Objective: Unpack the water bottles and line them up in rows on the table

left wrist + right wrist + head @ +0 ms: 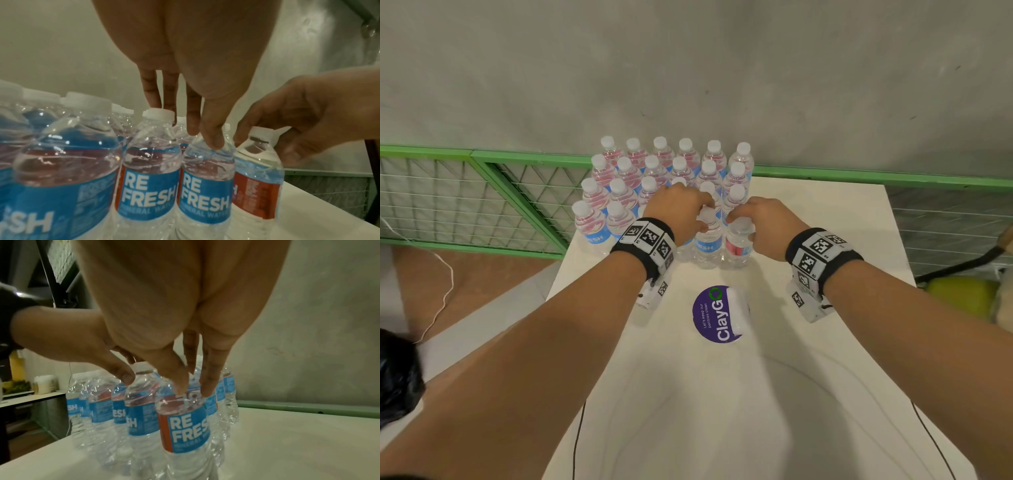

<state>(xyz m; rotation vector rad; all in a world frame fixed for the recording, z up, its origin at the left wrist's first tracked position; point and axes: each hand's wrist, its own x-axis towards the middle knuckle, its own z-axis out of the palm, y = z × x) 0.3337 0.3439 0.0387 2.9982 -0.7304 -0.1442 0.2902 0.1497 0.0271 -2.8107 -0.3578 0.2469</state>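
Note:
Several clear water bottles (pixel 664 164) with white caps and blue-and-red labels stand upright in rows at the far left of the white table (pixel 825 342). My left hand (pixel 702 219) pinches the neck of a front-row bottle (pixel 707 245) from above; the left wrist view shows the thumb and fingers (pixel 211 138) on its shoulder (pixel 205 170). My right hand (pixel 739 222) grips the top of the rightmost front bottle (pixel 738 246), which stands against the left one. In the right wrist view my fingertips (pixel 205 386) press that bottle's (pixel 185 421) shoulder.
A round purple sticker (pixel 717 313) lies on the table just before the bottles. A green mesh fence (pixel 482 192) and a grey wall run behind the table. A black bag (pixel 397 373) sits at the left edge, and a white cord (pixel 445 284) lies on the floor.

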